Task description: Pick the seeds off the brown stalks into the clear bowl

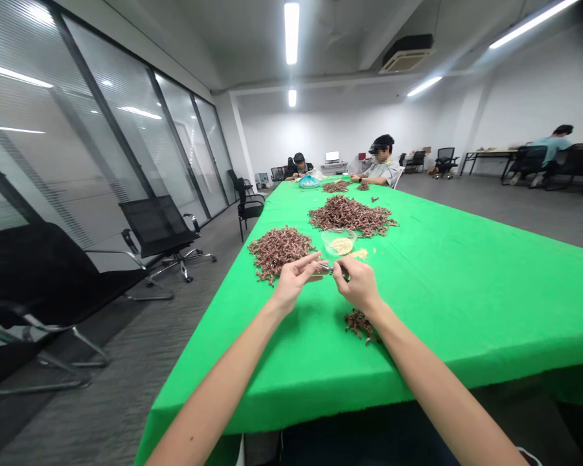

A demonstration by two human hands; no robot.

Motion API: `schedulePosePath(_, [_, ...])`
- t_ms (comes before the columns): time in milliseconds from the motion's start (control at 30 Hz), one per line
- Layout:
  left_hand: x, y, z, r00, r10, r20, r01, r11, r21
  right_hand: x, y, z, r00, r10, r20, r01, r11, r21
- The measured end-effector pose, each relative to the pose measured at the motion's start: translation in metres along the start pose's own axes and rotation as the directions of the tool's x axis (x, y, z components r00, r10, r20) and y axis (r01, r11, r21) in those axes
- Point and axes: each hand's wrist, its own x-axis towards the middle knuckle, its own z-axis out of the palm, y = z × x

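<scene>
My left hand [295, 279] pinches something at its fingertips, too small to make out. My right hand [358, 283] is closed round a small metal tool [325, 267], whose shiny tip reaches toward the left fingertips. Most of the tool is hidden in the fist, so its exact kind does not show. Just beyond the hands stands a clear plastic bowl [339, 242] holding pale, grain-like bits, with more pale bits [359, 254] spilled beside it. To the left lies a heap of brown, knobbly, twisted pieces [280, 251]. A smaller brown pile [359, 325] sits under my right wrist.
A green cloth [466, 278] covers the long table. Farther along it are a larger brown heap [350, 215] and a blue plastic bag [309, 182]. A co-worker [381, 165] sits at the right side, another person [299, 165] at the far end. Black chairs [158, 223] line the left.
</scene>
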Motion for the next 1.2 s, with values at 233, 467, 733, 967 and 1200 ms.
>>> schedulePosePath(233, [-0.001,0.004,0.000,0.999,-0.036,0.032,0.037,0.999,-0.019,-0.001,0.002,0.000,1.000,0.017,0.025,-0.016,0.999,-0.034])
schedulePosePath(467, [-0.002,0.006,0.000,0.998,-0.046,0.048,0.046,0.999,-0.005,-0.001,0.002,0.000,0.999,0.019,0.043,-0.018,1.000,-0.024])
schedulePosePath(733, [-0.002,0.006,0.002,0.995,-0.075,0.063,0.074,0.997,0.014,-0.001,0.003,0.000,0.999,0.013,0.049,-0.011,0.999,-0.051])
schedulePosePath(967, [-0.003,0.006,0.003,0.992,-0.106,0.065,0.107,0.994,-0.020,0.000,0.001,-0.001,0.999,0.009,0.038,-0.005,0.994,-0.108])
schedulePosePath(1200, [-0.004,0.010,0.004,0.989,-0.141,0.050,0.144,0.987,-0.072,0.000,0.003,0.002,0.999,0.020,0.026,-0.016,0.990,-0.142])
